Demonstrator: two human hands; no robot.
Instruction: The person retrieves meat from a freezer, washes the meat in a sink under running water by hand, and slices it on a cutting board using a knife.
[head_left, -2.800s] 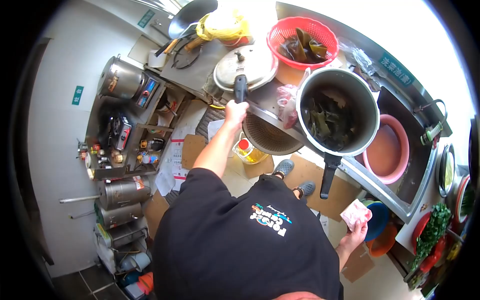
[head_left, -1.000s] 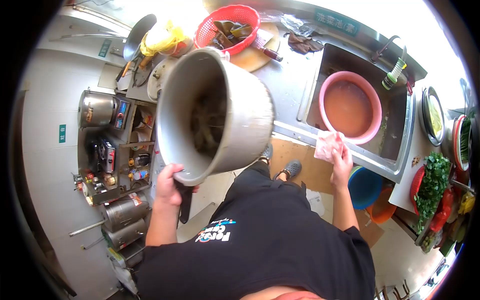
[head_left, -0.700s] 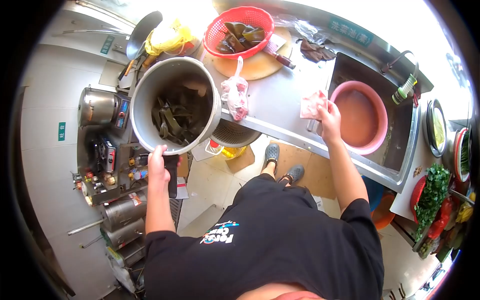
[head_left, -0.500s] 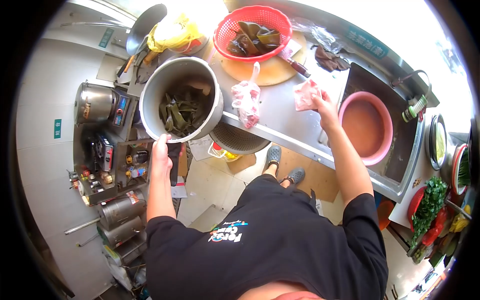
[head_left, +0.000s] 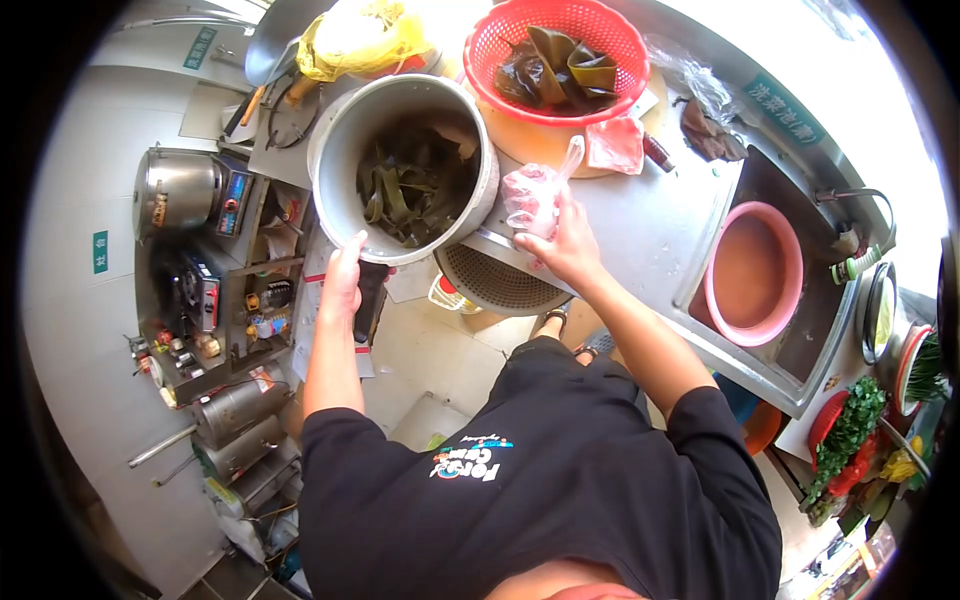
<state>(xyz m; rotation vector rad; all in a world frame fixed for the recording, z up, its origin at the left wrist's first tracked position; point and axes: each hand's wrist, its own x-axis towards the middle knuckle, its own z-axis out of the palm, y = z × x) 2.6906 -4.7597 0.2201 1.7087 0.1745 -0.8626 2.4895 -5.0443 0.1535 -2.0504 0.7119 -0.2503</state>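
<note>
Left hand: grip was closed around handle of pot, at front edge of tabletop; support beneath was unclear. Right hand: grip was half-curled against bag beside pot; firmness untold. Risk: one-handed hold could have let pot tip.

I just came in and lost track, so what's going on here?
Someone's left hand grips the black handle of a big metal pot with dark green strips inside. The right hand is at a tied plastic bag by the edge of the metal worktop; how firmly it holds it is unclear. A pink cloth lies by the red colander, and a pink basin sits in the sink.
</note>
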